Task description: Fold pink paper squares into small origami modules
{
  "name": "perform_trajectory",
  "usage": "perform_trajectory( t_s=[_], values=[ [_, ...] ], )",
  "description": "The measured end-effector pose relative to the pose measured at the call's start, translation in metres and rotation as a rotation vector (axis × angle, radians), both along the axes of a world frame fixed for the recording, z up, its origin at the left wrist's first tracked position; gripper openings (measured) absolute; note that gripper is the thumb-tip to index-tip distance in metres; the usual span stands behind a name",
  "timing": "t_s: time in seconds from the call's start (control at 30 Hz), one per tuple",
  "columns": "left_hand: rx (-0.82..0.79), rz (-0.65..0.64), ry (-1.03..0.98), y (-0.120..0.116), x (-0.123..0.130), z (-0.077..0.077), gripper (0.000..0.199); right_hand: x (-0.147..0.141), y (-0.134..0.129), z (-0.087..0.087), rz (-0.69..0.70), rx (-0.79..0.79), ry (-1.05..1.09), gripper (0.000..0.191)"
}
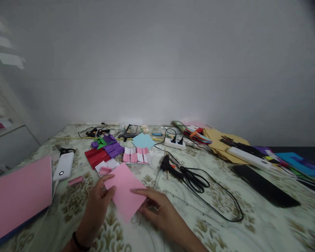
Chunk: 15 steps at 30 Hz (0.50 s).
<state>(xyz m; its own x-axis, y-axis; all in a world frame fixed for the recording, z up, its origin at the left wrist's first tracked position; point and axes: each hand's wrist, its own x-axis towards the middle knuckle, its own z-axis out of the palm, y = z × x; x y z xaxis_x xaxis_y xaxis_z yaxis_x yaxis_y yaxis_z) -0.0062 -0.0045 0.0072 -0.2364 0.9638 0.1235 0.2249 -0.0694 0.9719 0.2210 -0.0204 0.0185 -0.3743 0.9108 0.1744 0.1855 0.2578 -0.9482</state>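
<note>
A square sheet of pink paper (126, 194) is held between my two hands, one corner pointing towards me. My left hand (102, 194) grips its left corner with thumb and fingers. At the right corner, my right hand (153, 206) pinches the sheet, index finger on top and thumb underneath. Just beyond the sheet lie folded pink and white paper pieces (136, 155), with dark red folded paper (96, 157) and purple folded paper (113, 148) to their left. A small folded pink strip (75, 181) rests left of my left hand.
Right of my hands lies a black glue gun (170, 167) with a coiled cord. A white power bank (64, 166) and a large pink sheet (21, 196) are at the left. Behind stand a power strip (174, 143) and light blue paper (143, 140); yellow envelopes (225, 138) lie right.
</note>
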Motion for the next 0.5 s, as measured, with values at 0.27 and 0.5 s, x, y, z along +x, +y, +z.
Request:
perform_trajectory(
  t_s=[0.27, 0.5],
  values=[
    [-0.065, -0.280, -0.157, -0.015, -0.014, 0.022, 0.052, 0.011, 0.003, 0.013, -0.071, -0.071, 0.172, 0.020],
    [-0.088, -0.753, -0.099, -0.013, -0.042, 0.028, 0.063, 0.031, 0.008, 0.006, 0.101, -0.351, 0.465, 0.025]
  ],
)
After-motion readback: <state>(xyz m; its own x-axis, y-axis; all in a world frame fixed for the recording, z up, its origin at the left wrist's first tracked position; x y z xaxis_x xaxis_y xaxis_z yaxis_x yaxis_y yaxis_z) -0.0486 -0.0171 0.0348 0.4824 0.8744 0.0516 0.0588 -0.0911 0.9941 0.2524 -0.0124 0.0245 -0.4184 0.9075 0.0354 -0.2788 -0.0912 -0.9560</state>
